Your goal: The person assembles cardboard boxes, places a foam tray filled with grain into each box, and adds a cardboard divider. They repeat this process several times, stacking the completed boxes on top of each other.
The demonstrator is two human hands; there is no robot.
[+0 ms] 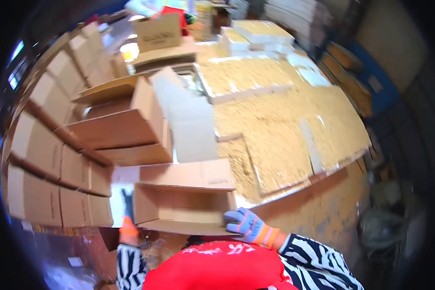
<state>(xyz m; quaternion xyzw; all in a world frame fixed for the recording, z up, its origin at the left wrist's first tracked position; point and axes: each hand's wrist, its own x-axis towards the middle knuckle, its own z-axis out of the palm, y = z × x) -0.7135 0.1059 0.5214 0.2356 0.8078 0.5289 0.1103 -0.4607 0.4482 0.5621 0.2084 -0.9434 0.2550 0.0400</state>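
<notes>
An open, empty brown cardboard box (pixel 181 205) lies on its side right in front of me, its flaps spread. My right hand (pixel 249 226), in a blue and orange work glove, grips the box's lower right edge. My left hand (pixel 127 217), also gloved, rests against the box's left side; its fingers are mostly hidden behind the cardboard. My sleeves are black-and-white striped, over a red top (pixel 217 268).
A wall of stacked cardboard boxes (pixel 48 159) rises on the left. More open boxes (pixel 123 128) sit behind the one I hold. A large table (pixel 324 174) covered with flat patterned sheets (pixel 280 140) spreads to the right. White stacks (pixel 256 31) stand farther back.
</notes>
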